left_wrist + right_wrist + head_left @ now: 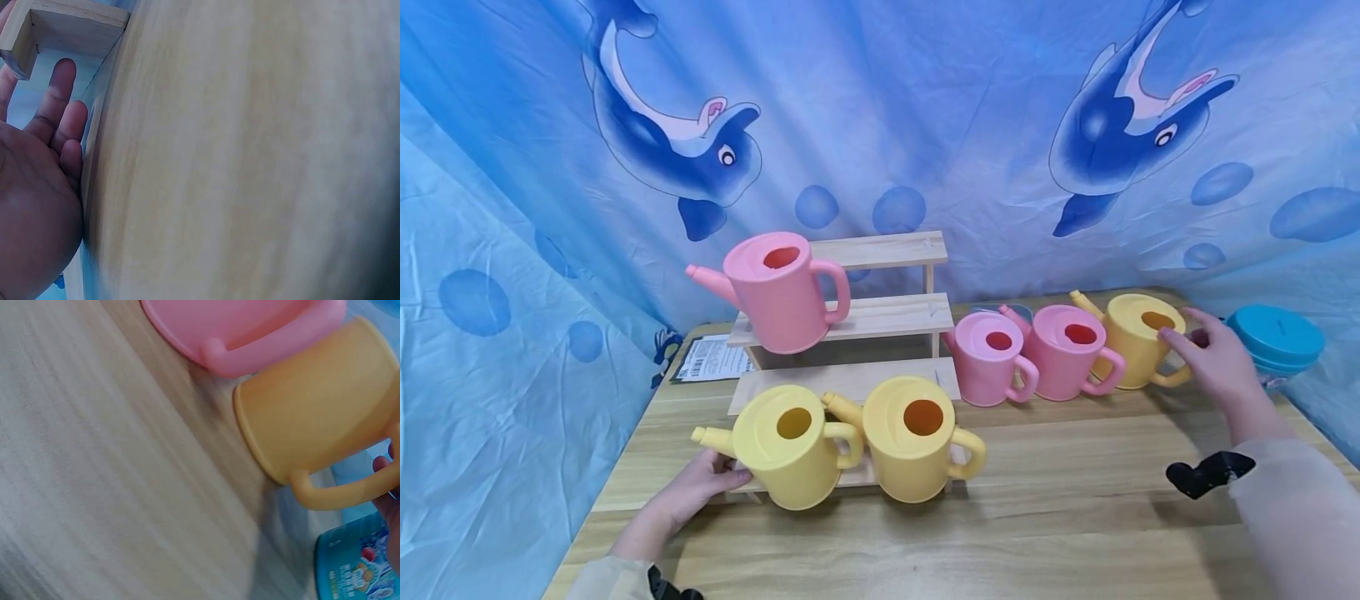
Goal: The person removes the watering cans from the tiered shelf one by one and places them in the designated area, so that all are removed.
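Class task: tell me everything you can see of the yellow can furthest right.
The yellow can is smooth and looks plastic, with a round body, a looped handle on the right, an opening in the top and a spout pointing left. It appears to stand upright on the table, beside a pink can. The right grip holds its handle. Its contents cannot be made out.

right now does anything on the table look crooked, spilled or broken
Nothing looks spilled or broken. On the stepped light-wood rack, the left yellow plastic-looking watering can and its yellow neighbour on the lowest tier seem to overhang its front edge, so they look slightly precarious.
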### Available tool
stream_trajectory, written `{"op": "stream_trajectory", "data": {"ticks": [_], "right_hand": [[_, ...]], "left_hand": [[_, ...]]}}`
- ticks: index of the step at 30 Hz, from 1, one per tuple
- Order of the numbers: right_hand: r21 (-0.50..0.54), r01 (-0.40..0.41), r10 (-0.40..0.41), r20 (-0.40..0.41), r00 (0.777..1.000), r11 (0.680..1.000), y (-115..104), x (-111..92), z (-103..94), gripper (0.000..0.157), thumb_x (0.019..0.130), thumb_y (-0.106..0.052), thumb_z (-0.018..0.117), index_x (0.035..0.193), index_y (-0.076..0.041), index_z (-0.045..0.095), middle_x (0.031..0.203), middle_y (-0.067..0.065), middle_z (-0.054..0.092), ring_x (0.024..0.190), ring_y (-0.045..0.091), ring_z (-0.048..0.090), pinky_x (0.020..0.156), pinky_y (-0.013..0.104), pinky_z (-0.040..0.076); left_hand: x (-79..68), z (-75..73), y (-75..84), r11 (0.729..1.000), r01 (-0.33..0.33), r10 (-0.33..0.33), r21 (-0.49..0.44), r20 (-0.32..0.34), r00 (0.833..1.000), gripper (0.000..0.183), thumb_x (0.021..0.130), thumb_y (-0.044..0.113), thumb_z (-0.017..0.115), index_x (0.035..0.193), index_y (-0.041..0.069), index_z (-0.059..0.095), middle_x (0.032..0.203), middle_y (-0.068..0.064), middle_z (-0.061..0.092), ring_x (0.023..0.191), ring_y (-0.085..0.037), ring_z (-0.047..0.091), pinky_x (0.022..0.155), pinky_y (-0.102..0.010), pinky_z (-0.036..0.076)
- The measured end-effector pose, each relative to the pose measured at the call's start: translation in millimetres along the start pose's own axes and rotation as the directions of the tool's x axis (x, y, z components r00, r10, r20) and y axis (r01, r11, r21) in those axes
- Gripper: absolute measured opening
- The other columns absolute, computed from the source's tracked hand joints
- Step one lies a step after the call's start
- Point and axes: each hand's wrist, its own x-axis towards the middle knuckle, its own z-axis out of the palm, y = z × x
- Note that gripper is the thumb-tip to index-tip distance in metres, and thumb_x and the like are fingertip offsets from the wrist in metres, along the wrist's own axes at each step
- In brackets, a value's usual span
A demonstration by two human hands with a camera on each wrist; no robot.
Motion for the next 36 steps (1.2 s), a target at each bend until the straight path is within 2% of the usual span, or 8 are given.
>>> {"op": "stream_trajectory", "data": {"ticks": [4,11,16,22,28,33,36], "right_hand": [[0.001,0.015,-0.015,-0.033,0.999,1.000,-10.5,9.2,-11.1,0.082,0.094,-0.052,0.042,0.147,0.003,0.011,0.126,0.040,0.034,0.111,0.054,0.035,0.080,0.064,0.038],[0.072,0.009,-0.006,-0.033,0.999,0.997,-51.5,26.1,-25.5,0.088,0.089,-0.061,0.043,0.150,-0.010,0.006,0.135,0.037,0.030,0.118,0.052,0.030,0.091,0.066,0.030],[0.164,0.018,-0.014,-0.025,1.000,0.986,-92.0,34.3,-16.8,0.090,0.086,-0.064,0.045,0.151,-0.014,0.007,0.138,0.032,0.031,0.122,0.048,0.031,0.095,0.063,0.030],[0.210,0.121,-0.127,0.016,0.992,0.970,-142.6,38.2,1.5,0.084,0.088,-0.058,0.050,0.151,-0.014,0.014,0.131,0.026,0.039,0.117,0.042,0.040,0.096,0.059,0.034],[0.220,0.223,-0.256,0.131,0.958,0.949,-192.2,35.5,13.9,0.079,0.089,-0.052,0.055,0.149,-0.016,0.020,0.121,0.018,0.047,0.106,0.033,0.051,0.093,0.053,0.040],[0.239,0.283,-0.334,0.212,0.918,0.929,-227.6,31.1,24.6,0.075,0.088,-0.048,0.058,0.148,-0.016,0.026,0.118,0.014,0.051,0.104,0.029,0.054,0.092,0.049,0.042],[0.284,0.297,-0.372,0.262,0.891,0.912,-245.4,28.3,32.8,0.071,0.089,-0.042,0.060,0.147,-0.015,0.028,0.117,0.014,0.052,0.103,0.028,0.055,0.093,0.047,0.042]], "left_hand": [[0.0,-0.4,-0.4,1.000,-0.004,0.004,0.007,-0.002,1.000,0.053,0.088,0.016,0.062,0.132,-0.002,0.039,0.118,-0.014,0.050,0.102,-0.019,0.049,0.087,-0.030,0.040],[-2.2,-1.4,0.3,1.000,0.016,-0.016,0.009,-0.009,1.000,0.056,0.087,0.017,0.064,0.133,-0.001,0.037,0.122,-0.015,0.049,0.104,-0.020,0.048,0.088,-0.032,0.040],[-2.0,-1.9,0.4,1.000,0.011,-0.011,-0.005,-0.003,1.000,0.056,0.088,0.017,0.063,0.134,-0.002,0.037,0.122,-0.015,0.049,0.103,-0.018,0.049,0.087,-0.030,0.041],[-1.2,-0.9,0.1,1.000,-0.002,0.002,-0.009,-0.003,1.000,0.056,0.088,0.016,0.063,0.135,-0.001,0.036,0.127,-0.016,0.047,0.106,-0.016,0.048,0.089,-0.026,0.040],[0.1,0.1,0.8,1.000,-0.012,0.012,0.007,-0.012,1.000,0.057,0.088,0.017,0.064,0.134,-0.001,0.037,0.127,-0.017,0.047,0.106,-0.016,0.049,0.089,-0.027,0.040],[0.7,0.1,-0.2,1.000,-0.004,0.004,0.011,-0.011,1.000,0.055,0.087,0.016,0.064,0.133,-0.002,0.039,0.121,-0.015,0.050,0.102,-0.017,0.050,0.087,-0.029,0.041],[0.8,0.0,-0.3,1.000,0.002,-0.002,0.013,-0.014,1.000,0.055,0.087,0.017,0.064,0.133,-0.001,0.039,0.122,-0.015,0.049,0.103,-0.018,0.049,0.087,-0.029,0.041]]}}
